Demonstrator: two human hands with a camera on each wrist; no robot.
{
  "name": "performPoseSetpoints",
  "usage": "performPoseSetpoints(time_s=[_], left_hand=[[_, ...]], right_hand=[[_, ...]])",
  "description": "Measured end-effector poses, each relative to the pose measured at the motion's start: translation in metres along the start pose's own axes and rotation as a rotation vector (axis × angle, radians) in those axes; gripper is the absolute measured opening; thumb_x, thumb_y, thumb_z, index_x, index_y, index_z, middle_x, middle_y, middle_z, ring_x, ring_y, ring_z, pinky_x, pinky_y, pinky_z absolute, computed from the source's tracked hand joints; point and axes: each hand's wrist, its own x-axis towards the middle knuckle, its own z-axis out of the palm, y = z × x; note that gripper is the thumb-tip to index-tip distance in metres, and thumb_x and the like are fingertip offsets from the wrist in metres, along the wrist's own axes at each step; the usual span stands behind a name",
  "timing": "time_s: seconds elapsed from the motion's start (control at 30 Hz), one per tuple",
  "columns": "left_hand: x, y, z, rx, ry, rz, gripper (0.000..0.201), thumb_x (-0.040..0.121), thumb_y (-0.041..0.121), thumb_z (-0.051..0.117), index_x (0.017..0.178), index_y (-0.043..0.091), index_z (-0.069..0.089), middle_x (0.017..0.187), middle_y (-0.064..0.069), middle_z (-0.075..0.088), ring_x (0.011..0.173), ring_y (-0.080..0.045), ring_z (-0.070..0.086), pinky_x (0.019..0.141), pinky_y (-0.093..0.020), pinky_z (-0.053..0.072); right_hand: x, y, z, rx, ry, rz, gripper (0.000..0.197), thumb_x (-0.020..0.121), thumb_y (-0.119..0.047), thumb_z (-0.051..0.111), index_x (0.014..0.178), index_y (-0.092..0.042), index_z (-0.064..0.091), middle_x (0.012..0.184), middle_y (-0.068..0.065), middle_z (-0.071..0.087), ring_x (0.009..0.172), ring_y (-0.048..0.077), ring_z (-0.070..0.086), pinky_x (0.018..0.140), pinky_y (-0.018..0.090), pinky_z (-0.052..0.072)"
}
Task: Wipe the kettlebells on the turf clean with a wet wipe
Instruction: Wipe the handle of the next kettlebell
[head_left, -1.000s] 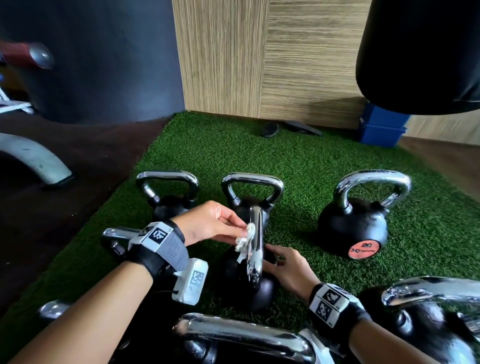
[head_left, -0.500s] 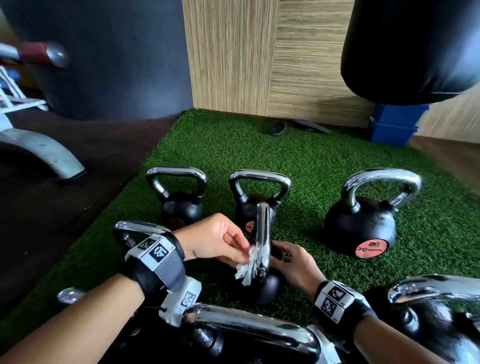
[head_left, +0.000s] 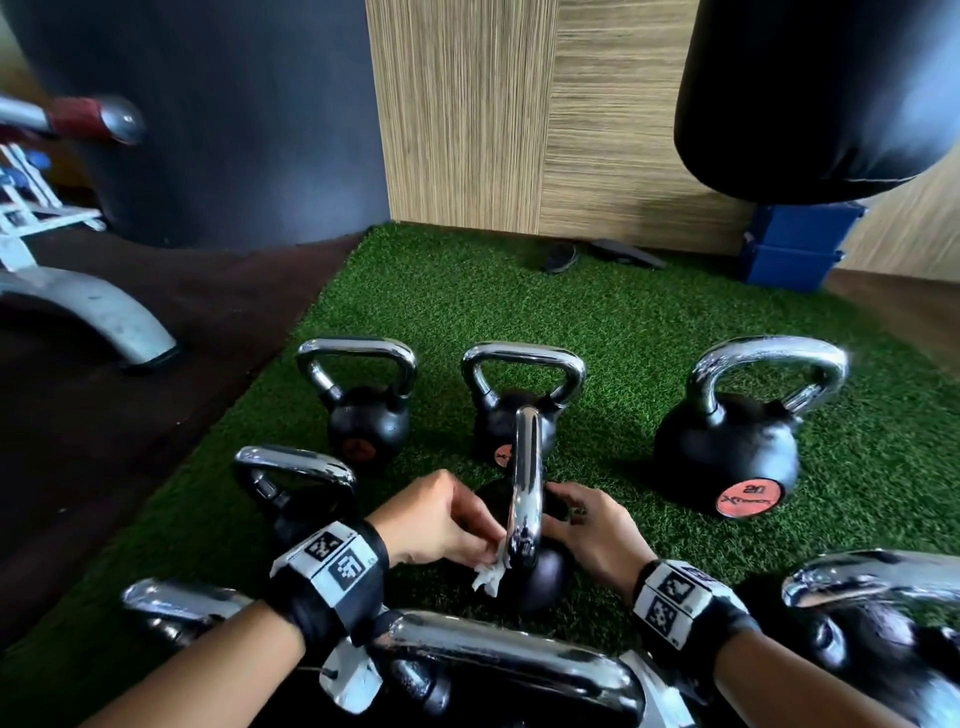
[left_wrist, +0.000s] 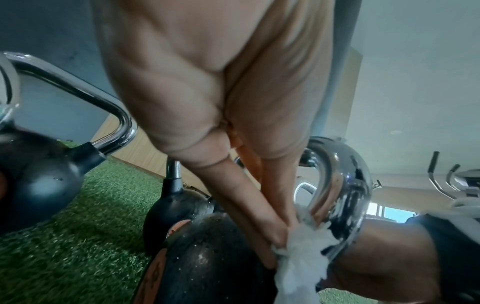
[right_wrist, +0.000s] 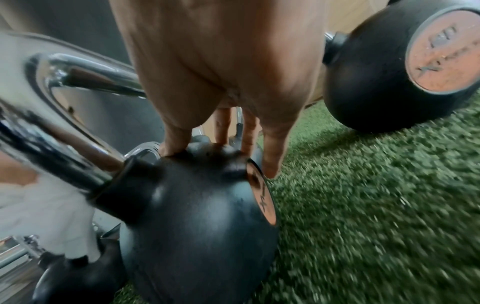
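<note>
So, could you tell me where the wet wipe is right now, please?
In the head view the wet wipe sits low at centre, pinched by the left hand against the chrome handle of the middle kettlebell.

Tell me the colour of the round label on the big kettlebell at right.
Orange-red label, clearest in the head view.

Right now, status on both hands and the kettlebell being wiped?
Left hand pinches wet wipe against chrome handle. Right hand steadies centre kettlebell, fingers on its black body. Other kettlebells crowd close; none block.

Black kettlebell (head_left: 535, 577) with chrome handle, white wipe (head_left: 488, 576), green turf (head_left: 597, 322)
</note>
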Motion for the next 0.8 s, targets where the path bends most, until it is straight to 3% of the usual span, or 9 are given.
performPoseSetpoints(time_s=[0.07,0.1,0.17,0.23,0.3,0.4,0.5,0.67,0.8], left_hand=[[0.000,0.000,-0.004,-0.051,0.005,0.012,0.014,0.077,0.014,0.088,0.080,0.027,0.083,0.082,0.002,0.080,0.077,-0.009,0.075,0.071,-0.023,0.061],[0.000,0.002,-0.009,-0.052,0.036,0.024,0.015,0.077,0.015,0.088,0.082,0.029,0.083,0.084,0.003,0.080,0.078,-0.007,0.074,0.072,-0.023,0.060],[0.002,0.008,-0.022,-0.036,0.158,0.072,0.018,0.077,0.016,0.087,0.085,0.031,0.083,0.088,0.003,0.080,0.079,-0.006,0.072,0.075,-0.022,0.059],[0.004,0.019,-0.037,-0.150,0.294,0.126,0.019,0.075,0.013,0.085,0.088,0.026,0.083,0.092,-0.002,0.080,0.081,-0.009,0.073,0.076,-0.021,0.060],[0.005,0.033,-0.050,-0.304,0.364,0.177,0.020,0.080,0.003,0.079,0.091,0.020,0.082,0.094,-0.005,0.080,0.083,-0.012,0.075,0.074,-0.018,0.059],[0.005,0.057,-0.060,-0.437,0.318,0.218,0.019,0.078,0.009,0.076,0.095,0.016,0.079,0.097,-0.004,0.079,0.087,-0.010,0.075,0.074,-0.017,0.058],[0.004,0.075,-0.061,-0.490,0.237,0.248,0.026,0.074,0.014,0.074,0.099,0.011,0.077,0.098,-0.004,0.078,0.088,-0.012,0.075,0.074,-0.020,0.059],[0.008,0.088,-0.049,-0.493,0.277,0.187,0.017,0.076,0.014,0.077,0.092,0.012,0.075,0.098,-0.013,0.076,0.086,-0.017,0.075,0.072,-0.028,0.063],[0.015,0.084,-0.043,-0.266,0.316,0.170,0.012,0.089,0.008,0.073,0.095,0.017,0.078,0.096,-0.006,0.078,0.088,-0.010,0.072,0.077,-0.025,0.060]], right_hand=[[0.002,-0.007,-0.008,-0.072,-0.025,-0.028,0.037,0.081,-0.052,0.074,0.113,-0.034,0.070,0.092,-0.026,0.065,0.082,-0.007,0.061,0.064,0.010,0.044],[0.004,-0.012,-0.013,-0.101,0.009,-0.039,0.038,0.082,-0.047,0.075,0.115,-0.029,0.070,0.102,-0.020,0.067,0.088,-0.001,0.063,0.072,0.014,0.049],[0.007,-0.024,-0.023,-0.079,0.172,-0.095,0.033,0.084,-0.033,0.077,0.114,-0.022,0.070,0.111,-0.006,0.068,0.096,0.008,0.064,0.080,0.014,0.050],[0.010,-0.046,-0.031,0.053,0.329,-0.214,0.021,0.084,-0.017,0.078,0.105,-0.021,0.073,0.100,-0.004,0.069,0.086,0.010,0.065,0.080,0.023,0.055],[0.011,-0.071,-0.038,0.218,0.358,-0.332,0.025,0.079,-0.010,0.080,0.100,-0.023,0.074,0.086,-0.004,0.066,0.072,0.004,0.058,0.075,0.029,0.052],[0.006,-0.093,-0.046,0.188,0.285,-0.491,0.039,0.072,-0.025,0.084,0.109,-0.025,0.072,0.091,-0.001,0.070,0.068,-0.001,0.058,0.066,0.010,0.045],[0.000,-0.101,-0.054,0.100,0.324,-0.562,0.045,0.073,-0.040,0.083,0.115,-0.027,0.073,0.102,-0.013,0.072,0.074,-0.002,0.066,0.065,0.007,0.051],[0.000,-0.104,-0.054,0.238,0.441,-0.546,0.056,0.071,-0.055,0.071,0.112,-0.017,0.075,0.103,-0.011,0.074,0.076,-0.003,0.068,0.067,0.011,0.053],[0.002,-0.095,-0.053,0.228,0.464,-0.511,0.038,0.078,-0.042,0.078,0.106,-0.015,0.078,0.094,-0.012,0.074,0.072,-0.004,0.067,0.062,0.006,0.049]])
